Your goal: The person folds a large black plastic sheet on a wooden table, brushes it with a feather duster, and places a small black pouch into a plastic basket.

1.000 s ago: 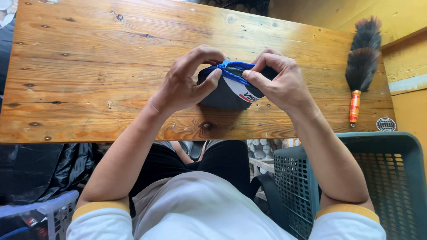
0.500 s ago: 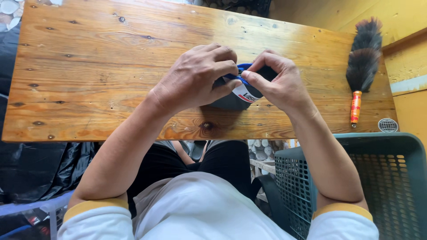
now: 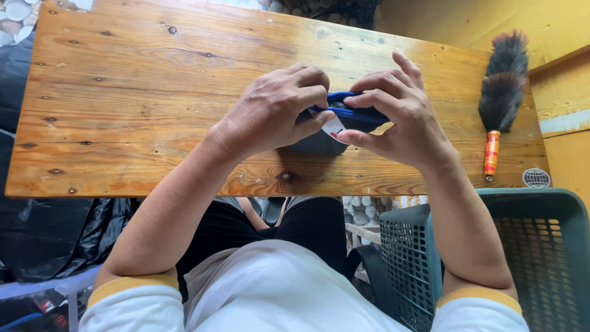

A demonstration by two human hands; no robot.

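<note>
On wooden table (image 3: 123, 92): 1 dark garment (image 3: 319, 142), left hand (image 3: 276, 110) and right hand (image 3: 399, 120) clamped on it; 1 feather duster (image 3: 501, 92).

Both hands grip a dark folded garment (image 3: 319, 142) with a blue band on a wooden table (image 3: 153, 92). The left hand (image 3: 276, 110) curls over its left part, the right hand (image 3: 399, 120) pinches the band, a white tag showing between the thumbs. Well right of the grip lies a feather duster (image 3: 501, 92); below it, a green plastic basket (image 3: 522, 258).

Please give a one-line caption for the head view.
Both hands, left hand and right hand, grip a dark pouch over a wooden table.
</note>
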